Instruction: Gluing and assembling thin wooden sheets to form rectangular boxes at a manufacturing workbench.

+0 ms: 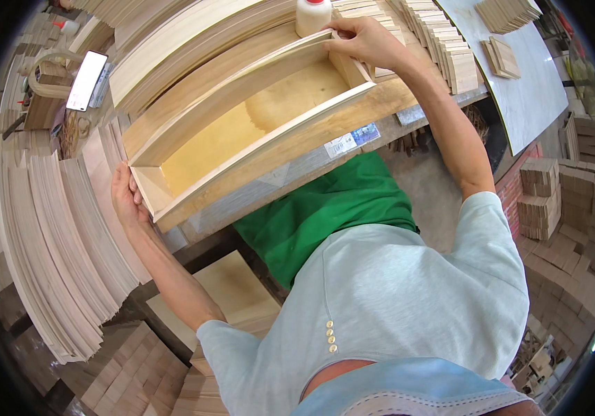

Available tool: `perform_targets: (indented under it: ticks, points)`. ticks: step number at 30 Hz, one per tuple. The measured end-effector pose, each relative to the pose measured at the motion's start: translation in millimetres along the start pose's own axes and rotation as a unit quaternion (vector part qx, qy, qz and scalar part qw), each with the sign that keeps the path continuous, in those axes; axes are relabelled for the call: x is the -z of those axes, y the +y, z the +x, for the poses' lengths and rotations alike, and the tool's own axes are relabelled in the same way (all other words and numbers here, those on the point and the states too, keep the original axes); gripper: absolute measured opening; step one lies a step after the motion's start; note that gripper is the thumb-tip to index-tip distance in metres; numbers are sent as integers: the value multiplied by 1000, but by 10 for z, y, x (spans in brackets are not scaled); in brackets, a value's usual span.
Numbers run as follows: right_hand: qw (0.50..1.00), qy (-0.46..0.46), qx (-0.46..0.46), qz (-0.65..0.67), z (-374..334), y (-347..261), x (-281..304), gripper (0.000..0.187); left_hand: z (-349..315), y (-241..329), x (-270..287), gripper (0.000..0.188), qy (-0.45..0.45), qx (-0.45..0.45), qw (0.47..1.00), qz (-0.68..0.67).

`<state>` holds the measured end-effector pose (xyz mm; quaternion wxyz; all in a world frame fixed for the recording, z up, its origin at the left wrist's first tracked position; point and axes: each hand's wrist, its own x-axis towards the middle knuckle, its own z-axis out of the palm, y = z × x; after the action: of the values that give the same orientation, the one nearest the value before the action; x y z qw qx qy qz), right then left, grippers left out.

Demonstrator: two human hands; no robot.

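A long, shallow wooden box (150, 184) lies aslant along the workbench edge in front of me, with thin side walls and a yellowish bottom that bears a darker stain. My left hand (129, 197) is closed on its left end, fingers against the outer face of the short wall. At the far right corner, my right hand (368, 43) grips the top edge of the wall between thumb and fingers. Right behind that hand stands a white bottle (313, 16) with a red cap.
Long thin boards (193, 48) are stacked behind the box, and more boards (62, 243) stand at the left. A phone (88, 81) rests at the upper left. Small wooden slats (450, 55) line the back right, beside a pale panel (529, 90). Stacked blocks (540, 197) stand at the right.
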<state>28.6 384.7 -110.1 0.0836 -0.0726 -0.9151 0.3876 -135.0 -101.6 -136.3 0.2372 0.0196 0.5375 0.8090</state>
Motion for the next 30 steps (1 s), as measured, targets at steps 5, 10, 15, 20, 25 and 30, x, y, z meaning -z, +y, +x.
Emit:
perform_targets:
  ticks: [5, 10, 15, 20, 25, 30]
  points:
    - [998, 40, -3, 45, 8, -40, 38, 33, 0, -13, -28, 17, 12, -10, 1000, 19]
    - [985, -47, -95, 135, 98, 8, 130, 29, -29, -2, -89, 17, 11, -11, 999, 29]
    - [950, -72, -137, 273, 158, 26, 95, 24, -24, -19, -50, 16, 3, -6, 1000, 20]
    - [855, -154, -204, 451, 253, 203, 136, 23, -17, -6, -68, 16, 11, -5, 1000, 25]
    - [923, -134, -193, 305, 236, 178, 40, 31, -134, 15, -133, 18, 61, -11, 997, 51]
    - [987, -120, -103, 13, -3, -114, 242, 49, -253, 107, -430, 22, 100, -103, 926, 349]
